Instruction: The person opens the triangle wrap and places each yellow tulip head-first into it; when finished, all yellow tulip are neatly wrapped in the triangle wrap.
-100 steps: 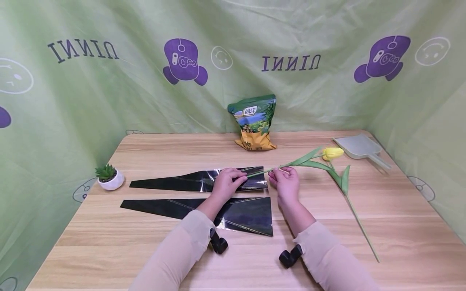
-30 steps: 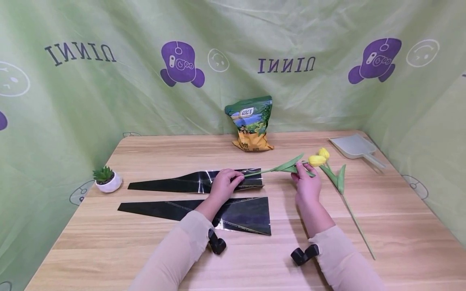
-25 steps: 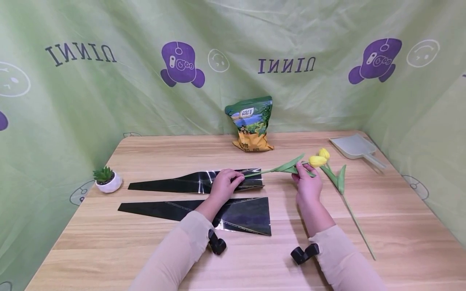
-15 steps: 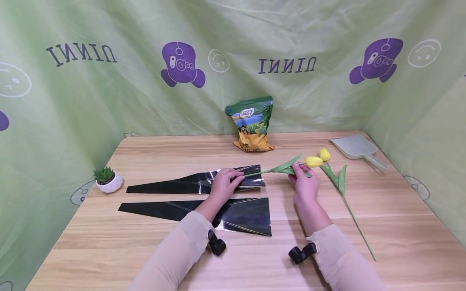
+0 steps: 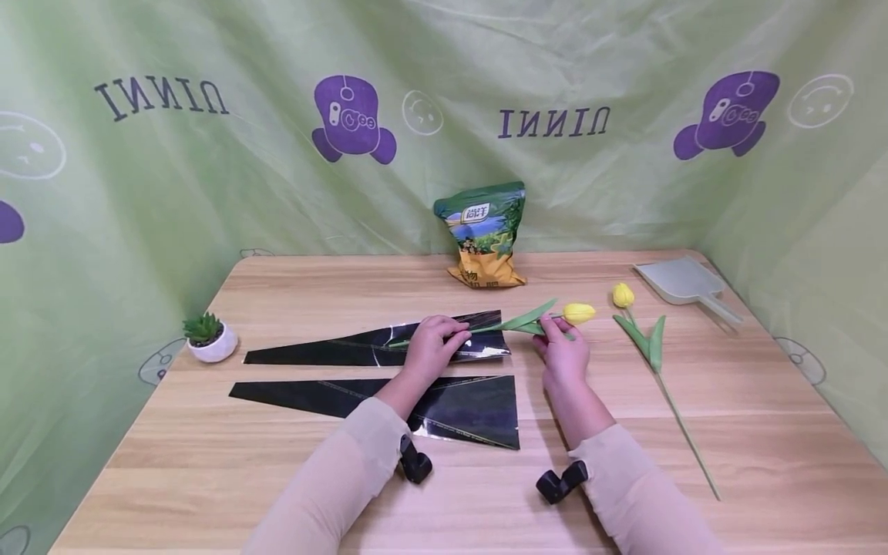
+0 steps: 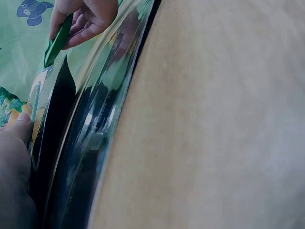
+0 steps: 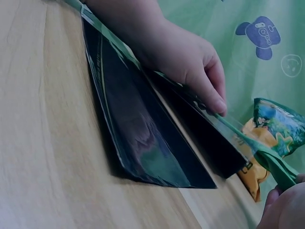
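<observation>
A yellow tulip (image 5: 578,313) with green leaves lies along the far black flower sleeve (image 5: 312,351), its stem running left beneath my left hand (image 5: 432,347). The stem's lower end shows through the clear film left of that hand. My left hand pinches the sleeve at its wide end, with the stem beside its thumb; exactly what its hidden fingers grip is hard to tell. With thumb and fingers, my right hand (image 5: 566,351) pinches the tulip by its leaves, just below the bloom. A second black flower sleeve (image 5: 479,408) lies flat on the near side.
Another yellow tulip (image 5: 655,347) lies on the wooden table (image 5: 444,509) at the right. Behind it is a grey dustpan (image 5: 683,279). A green and yellow bag (image 5: 483,235) stands at the back, and a small potted succulent (image 5: 211,339) sits at the left edge.
My right hand moved up the stem towards the bloom, then left with the tulip. The stem has slid further left into the far sleeve. My left hand has stayed nearly still.
</observation>
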